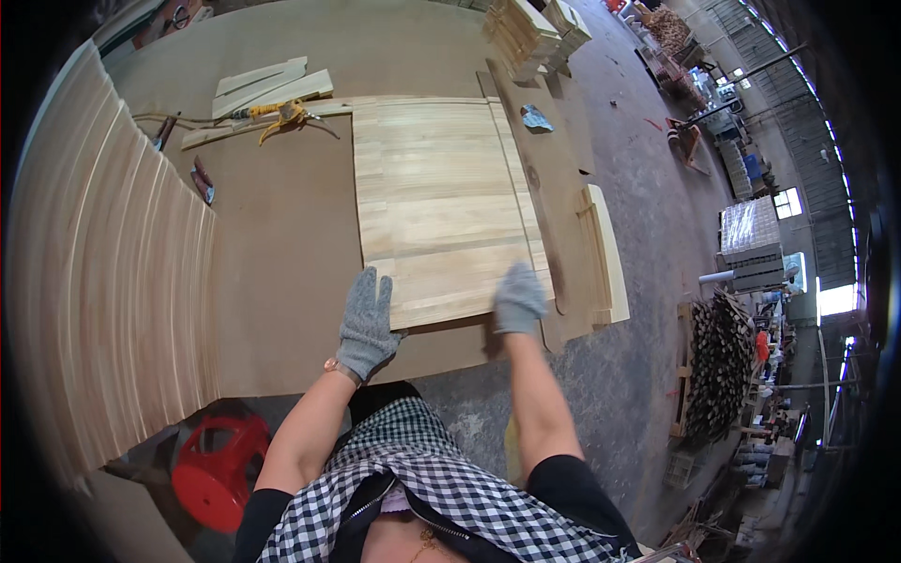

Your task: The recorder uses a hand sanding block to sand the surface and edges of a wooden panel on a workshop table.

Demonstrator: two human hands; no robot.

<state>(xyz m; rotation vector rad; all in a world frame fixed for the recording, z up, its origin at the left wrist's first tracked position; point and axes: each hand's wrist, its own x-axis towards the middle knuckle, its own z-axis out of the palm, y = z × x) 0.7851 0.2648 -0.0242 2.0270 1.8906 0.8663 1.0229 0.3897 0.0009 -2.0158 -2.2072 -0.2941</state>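
A pale wooden panel made of joined strips lies flat on the brown-topped table. A narrow strip runs along its right side. My left hand, in a grey knit glove, rests at the panel's near left corner, its fingers stretched and partly apart. My right hand, gloved alike, is over the panel's near right corner. Motion smears it, so I cannot tell how its fingers are set or whether they hold anything.
A tall stack of wooden panels stands at the left. Beyond lie a yellow tool and loose boards. Wood pieces are stacked at the far right, with a wooden piece at the right edge. A red stool stands below left.
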